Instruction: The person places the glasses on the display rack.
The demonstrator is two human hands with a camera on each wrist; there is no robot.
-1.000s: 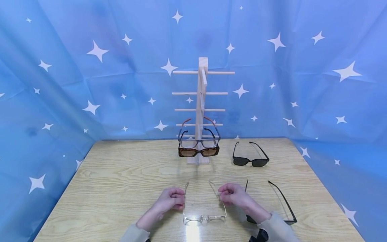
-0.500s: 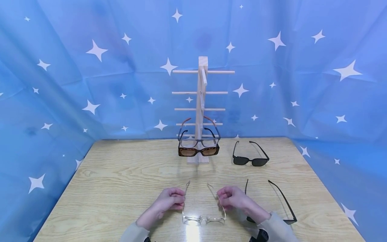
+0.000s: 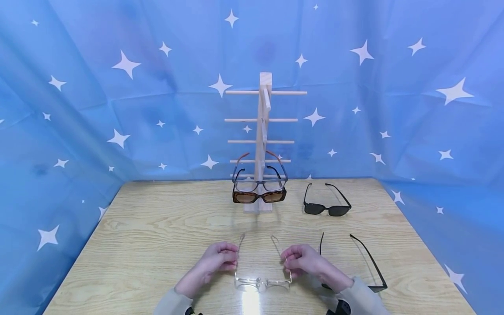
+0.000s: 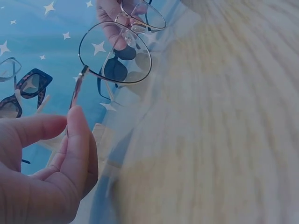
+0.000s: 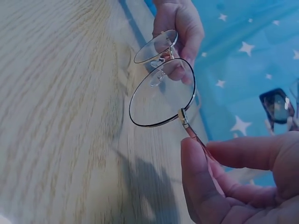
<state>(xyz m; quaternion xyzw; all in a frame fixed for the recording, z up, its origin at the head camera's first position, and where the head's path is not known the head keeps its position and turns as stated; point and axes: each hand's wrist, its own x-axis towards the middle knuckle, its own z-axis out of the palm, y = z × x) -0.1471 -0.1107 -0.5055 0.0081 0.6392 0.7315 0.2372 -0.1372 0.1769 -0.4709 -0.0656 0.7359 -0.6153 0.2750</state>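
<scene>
A pair of thin wire-rimmed eyeglasses (image 3: 263,281) with clear round lenses is held between both hands near the table's front. My left hand (image 3: 220,257) pinches its left temple between thumb and fingers. On the other side my right hand (image 3: 302,260) pinches the right temple. Both temples are unfolded, their tips pointing toward the stand. In the left wrist view one round lens rim (image 4: 148,71) extends past the fingertips. The right wrist view shows the near rim (image 5: 132,105) with the hinge just beyond the fingers.
A wooden eyewear stand (image 3: 263,131) with several crossbars rises behind, bearing blue-grey glasses (image 3: 257,186) above tortoiseshell sunglasses (image 3: 259,197). Black sunglasses (image 3: 327,210) lie right of the stand. Another black-framed pair (image 3: 372,262) lies nearer, partly behind the right forearm. A blue star-patterned cloth (image 3: 157,87) hangs behind.
The eyeglasses have shifted slightly left, and their front has tilted and risen a little. Both hands keep their pinch on the temples. The glasses on the stand have not moved.
</scene>
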